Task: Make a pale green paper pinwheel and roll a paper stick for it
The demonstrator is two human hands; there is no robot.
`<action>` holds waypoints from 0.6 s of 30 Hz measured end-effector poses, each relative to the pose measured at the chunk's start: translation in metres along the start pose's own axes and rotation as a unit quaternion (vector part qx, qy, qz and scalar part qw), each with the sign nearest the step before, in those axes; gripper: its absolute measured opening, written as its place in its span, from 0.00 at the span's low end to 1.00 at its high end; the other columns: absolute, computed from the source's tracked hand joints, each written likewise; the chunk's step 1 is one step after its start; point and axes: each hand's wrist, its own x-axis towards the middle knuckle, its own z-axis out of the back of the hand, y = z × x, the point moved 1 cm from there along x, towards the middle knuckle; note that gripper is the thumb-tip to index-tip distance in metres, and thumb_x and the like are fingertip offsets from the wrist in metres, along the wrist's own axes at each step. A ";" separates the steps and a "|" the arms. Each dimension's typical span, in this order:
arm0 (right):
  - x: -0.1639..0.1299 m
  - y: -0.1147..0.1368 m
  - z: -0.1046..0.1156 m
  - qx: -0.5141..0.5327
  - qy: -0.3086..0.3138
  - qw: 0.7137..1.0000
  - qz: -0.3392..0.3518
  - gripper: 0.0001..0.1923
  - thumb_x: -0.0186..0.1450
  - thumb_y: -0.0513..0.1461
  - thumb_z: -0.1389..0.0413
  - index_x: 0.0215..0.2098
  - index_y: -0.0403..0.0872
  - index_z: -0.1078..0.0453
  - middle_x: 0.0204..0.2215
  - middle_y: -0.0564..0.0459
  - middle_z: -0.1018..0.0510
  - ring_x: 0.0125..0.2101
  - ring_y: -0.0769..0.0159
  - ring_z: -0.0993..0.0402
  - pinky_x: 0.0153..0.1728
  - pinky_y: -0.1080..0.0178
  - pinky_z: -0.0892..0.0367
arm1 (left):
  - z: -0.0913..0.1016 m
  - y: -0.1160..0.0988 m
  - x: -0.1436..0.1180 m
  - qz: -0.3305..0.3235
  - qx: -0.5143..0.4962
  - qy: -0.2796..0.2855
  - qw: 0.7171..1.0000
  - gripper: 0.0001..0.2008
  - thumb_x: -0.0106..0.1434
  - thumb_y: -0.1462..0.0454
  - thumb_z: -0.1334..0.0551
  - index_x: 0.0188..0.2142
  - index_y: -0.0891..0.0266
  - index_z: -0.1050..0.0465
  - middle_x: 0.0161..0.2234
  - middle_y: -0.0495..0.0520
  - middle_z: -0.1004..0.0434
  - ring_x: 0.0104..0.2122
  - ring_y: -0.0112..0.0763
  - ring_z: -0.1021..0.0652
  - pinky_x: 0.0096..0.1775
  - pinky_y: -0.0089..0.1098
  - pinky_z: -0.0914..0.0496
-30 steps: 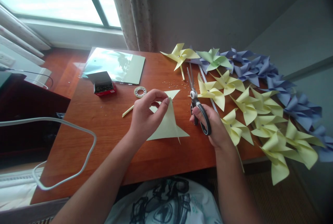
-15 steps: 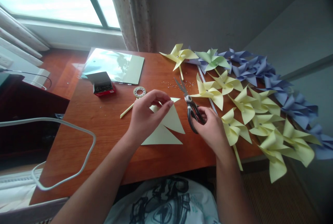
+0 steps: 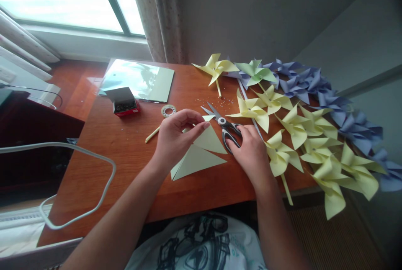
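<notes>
While the left hand [image 3: 176, 138] pinches a flap of the pale yellow paper [image 3: 197, 153] between thumb and fingertips, lifting it off the wooden surface [image 3: 132, 157], the right hand [image 3: 251, 153] holds the scissors [image 3: 224, 127] by their grey and black handles. The left grip is clamped on the paper's upper fold; the right grip is closed round the scissor handles, fingers through the loops. The scissor blades stand slightly apart and point far-left, their tips just beside the paper's far corner. The paper lies near the middle of the surface, folded into triangular flaps, its lower part resting flat and its point reaching toward the near left.

To the right, a spread of yellow pinwheels [image 3: 301, 136] covers the surface and hangs over its near right edge, with a row of blue pinwheels [image 3: 329, 98] beyond them along the wall. One green pinwheel [image 3: 256, 71] sits at the far side among them. Left of the hands lie a roll of tape [image 3: 168, 110] and a short yellow stick [image 3: 153, 134], well apart from the paper. Farther left stands a small open red box [image 3: 124, 102], touching a glossy sheet [image 3: 138, 79] at the far left. A white cable [image 3: 78, 153] loops off the left edge. Tiny scraps are scattered on the surface just beyond the scissors.
</notes>
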 end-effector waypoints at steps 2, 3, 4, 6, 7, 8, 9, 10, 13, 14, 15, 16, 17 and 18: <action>0.000 -0.001 0.000 -0.002 0.001 1.000 -0.004 0.17 0.63 0.41 0.39 0.50 0.45 0.29 0.44 0.41 0.24 0.44 0.47 0.25 0.44 0.48 0.27 | 0.001 0.001 0.001 -0.001 0.008 -0.002 1.000 0.11 0.56 0.59 0.26 0.31 0.61 0.23 0.30 0.52 0.21 0.30 0.29 0.23 0.33 0.29 0.26; 0.001 -0.001 0.000 -0.002 0.003 1.000 -0.005 0.17 0.63 0.40 0.39 0.50 0.45 0.29 0.44 0.41 0.24 0.44 0.47 0.25 0.45 0.48 0.27 | 0.001 0.002 0.001 -0.003 0.013 -0.001 1.000 0.11 0.57 0.59 0.26 0.31 0.61 0.24 0.30 0.52 0.21 0.30 0.29 0.23 0.33 0.29 0.26; 0.001 -0.002 0.000 -0.002 0.006 1.000 -0.006 0.18 0.63 0.40 0.39 0.50 0.44 0.29 0.44 0.40 0.24 0.45 0.46 0.25 0.46 0.47 0.27 | 0.001 0.003 0.001 -0.005 0.017 0.002 1.000 0.10 0.57 0.59 0.27 0.31 0.61 0.24 0.30 0.52 0.22 0.30 0.29 0.23 0.33 0.29 0.26; 0.002 -0.002 0.001 0.001 0.014 1.000 -0.007 0.18 0.63 0.40 0.38 0.50 0.44 0.28 0.44 0.40 0.23 0.47 0.45 0.25 0.48 0.47 0.28 | 0.001 0.003 0.001 -0.008 0.023 0.012 1.000 0.10 0.59 0.59 0.28 0.32 0.61 0.24 0.30 0.52 0.22 0.31 0.29 0.23 0.34 0.29 0.27; 0.002 -0.003 0.001 0.005 0.018 1.000 -0.007 0.18 0.63 0.40 0.38 0.50 0.44 0.28 0.44 0.40 0.23 0.47 0.45 0.25 0.49 0.46 0.28 | 0.001 0.004 0.001 -0.010 0.024 0.018 1.000 0.09 0.59 0.59 0.28 0.32 0.61 0.24 0.30 0.52 0.22 0.31 0.29 0.23 0.34 0.29 0.27; 0.003 -0.003 0.002 0.009 0.023 1.000 -0.009 0.18 0.62 0.40 0.37 0.50 0.44 0.28 0.45 0.40 0.23 0.48 0.45 0.25 0.49 0.46 0.28 | 0.000 0.004 0.001 -0.011 0.024 0.023 0.999 0.09 0.60 0.59 0.29 0.32 0.61 0.24 0.30 0.52 0.22 0.31 0.29 0.23 0.34 0.29 0.27; 0.004 -0.004 0.003 0.014 0.027 0.999 -0.012 0.19 0.62 0.40 0.37 0.50 0.45 0.28 0.45 0.40 0.23 0.48 0.45 0.25 0.50 0.46 0.28 | 0.000 0.004 0.001 -0.010 0.022 0.026 0.999 0.09 0.60 0.58 0.29 0.32 0.61 0.24 0.30 0.52 0.22 0.31 0.29 0.23 0.34 0.30 0.27; 0.004 -0.005 0.004 0.019 0.033 0.999 -0.014 0.19 0.61 0.40 0.36 0.50 0.45 0.28 0.45 0.40 0.23 0.48 0.45 0.24 0.50 0.46 0.28 | 0.000 0.004 0.001 -0.009 0.019 0.026 0.999 0.09 0.60 0.58 0.29 0.32 0.61 0.24 0.30 0.52 0.22 0.30 0.30 0.23 0.34 0.30 0.27; 0.005 -0.006 0.007 0.029 0.049 0.998 -0.009 0.19 0.60 0.39 0.35 0.49 0.45 0.27 0.46 0.41 0.22 0.48 0.45 0.24 0.51 0.46 0.28 | -0.001 0.003 0.000 -0.007 0.013 0.016 1.000 0.10 0.59 0.59 0.28 0.32 0.61 0.25 0.30 0.52 0.21 0.30 0.30 0.23 0.32 0.30 0.27; 0.004 -0.005 0.008 0.031 0.051 0.998 -0.005 0.19 0.61 0.39 0.35 0.50 0.45 0.28 0.47 0.41 0.22 0.48 0.45 0.23 0.51 0.45 0.28 | -0.001 0.003 0.000 -0.009 0.015 0.012 1.000 0.09 0.59 0.59 0.28 0.32 0.61 0.24 0.30 0.52 0.21 0.30 0.30 0.22 0.32 0.29 0.27; 0.003 -0.004 0.010 0.034 0.048 0.998 0.002 0.18 0.61 0.38 0.36 0.50 0.45 0.28 0.47 0.41 0.22 0.48 0.45 0.23 0.51 0.45 0.28 | -0.001 0.003 0.000 -0.013 0.021 0.010 1.000 0.09 0.59 0.59 0.28 0.32 0.61 0.24 0.30 0.52 0.21 0.30 0.30 0.22 0.33 0.29 0.27; 0.003 -0.002 0.012 0.039 0.037 0.998 0.010 0.17 0.62 0.38 0.37 0.49 0.46 0.27 0.47 0.41 0.22 0.49 0.45 0.23 0.51 0.45 0.28 | -0.001 0.003 0.000 -0.018 0.030 0.009 0.999 0.08 0.59 0.60 0.29 0.32 0.61 0.24 0.30 0.52 0.20 0.30 0.30 0.22 0.33 0.30 0.27; 0.002 0.002 0.015 0.049 0.020 0.998 0.020 0.15 0.64 0.37 0.39 0.49 0.46 0.27 0.47 0.41 0.22 0.49 0.45 0.23 0.52 0.45 0.28 | -0.001 0.002 -0.001 -0.022 0.040 0.009 0.999 0.08 0.60 0.60 0.29 0.32 0.61 0.24 0.30 0.52 0.20 0.30 0.30 0.22 0.33 0.30 0.27; 0.002 0.007 0.019 0.066 -0.001 0.997 0.033 0.13 0.65 0.37 0.41 0.49 0.46 0.27 0.47 0.41 0.21 0.49 0.47 0.23 0.52 0.45 0.28 | -0.001 0.002 -0.001 -0.025 0.051 0.010 0.998 0.08 0.60 0.60 0.29 0.32 0.61 0.24 0.30 0.52 0.20 0.30 0.30 0.22 0.33 0.29 0.27</action>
